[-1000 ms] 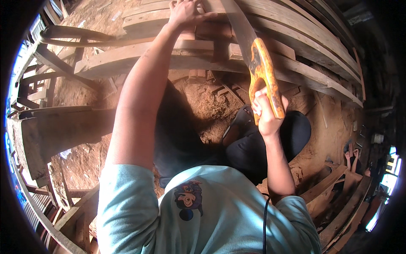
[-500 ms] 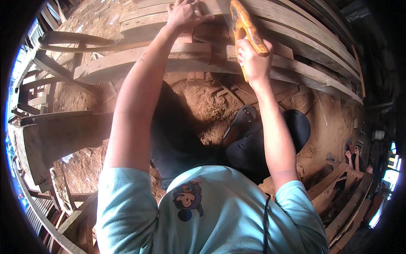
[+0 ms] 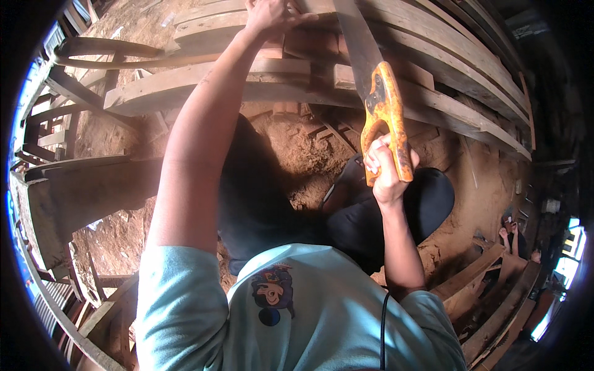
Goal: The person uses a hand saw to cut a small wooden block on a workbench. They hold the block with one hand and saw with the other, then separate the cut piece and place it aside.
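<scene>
My right hand (image 3: 388,166) is wrapped round the worn yellow handle of a hand saw (image 3: 387,102). The saw's grey blade runs away from me across the wooden planks (image 3: 427,46), and its far end is cut off by the top of the picture. On the planks to the left of the blade rests my left hand (image 3: 272,13), fingers spread, its thumb stretched toward the saw. The upper edge of the picture hides part of that hand. Beneath, a shorter board (image 3: 210,83) lies crosswise, nearer to me.
A heavy timber beam (image 3: 93,191) juts in from the left, beside a wooden frame (image 3: 68,120). Sawdust-covered ground (image 3: 297,145) lies below the planks. More timbers (image 3: 495,309) are stacked at the lower right, where another person's hands (image 3: 508,232) show.
My right hand has drawn the saw back toward me, so that much more of the blade shows. My left hand has stayed on the planks, shifting only slightly.
</scene>
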The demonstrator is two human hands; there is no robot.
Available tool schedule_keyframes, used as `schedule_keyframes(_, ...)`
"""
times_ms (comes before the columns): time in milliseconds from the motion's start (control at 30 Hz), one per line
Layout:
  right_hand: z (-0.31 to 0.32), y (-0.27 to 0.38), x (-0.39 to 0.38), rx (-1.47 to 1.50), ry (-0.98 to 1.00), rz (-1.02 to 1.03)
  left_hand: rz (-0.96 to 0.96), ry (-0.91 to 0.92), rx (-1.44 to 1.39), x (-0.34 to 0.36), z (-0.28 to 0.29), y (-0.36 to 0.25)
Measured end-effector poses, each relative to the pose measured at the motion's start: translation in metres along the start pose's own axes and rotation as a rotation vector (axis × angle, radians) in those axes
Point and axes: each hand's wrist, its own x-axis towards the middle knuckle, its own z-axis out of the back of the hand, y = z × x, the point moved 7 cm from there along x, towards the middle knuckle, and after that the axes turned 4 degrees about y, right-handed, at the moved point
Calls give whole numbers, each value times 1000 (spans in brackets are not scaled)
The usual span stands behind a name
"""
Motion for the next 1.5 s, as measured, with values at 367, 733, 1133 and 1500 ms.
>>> schedule_keyframes(367, 7, 2, -9, -150, -18, 80, -100, 56, -57, 3, 0, 9)
schedule_keyframes(733, 2, 9, -9, -217, 23, 86, -96, 53, -53, 5, -7, 14)
schedule_keyframes(1133, -15, 12, 23, -197, 6, 72, -70, 52, -128, 5, -6, 14)
schedule_keyframes(1500, -8, -2, 5, -391, 32, 160, -93, -2, -79, 8, -12, 21)
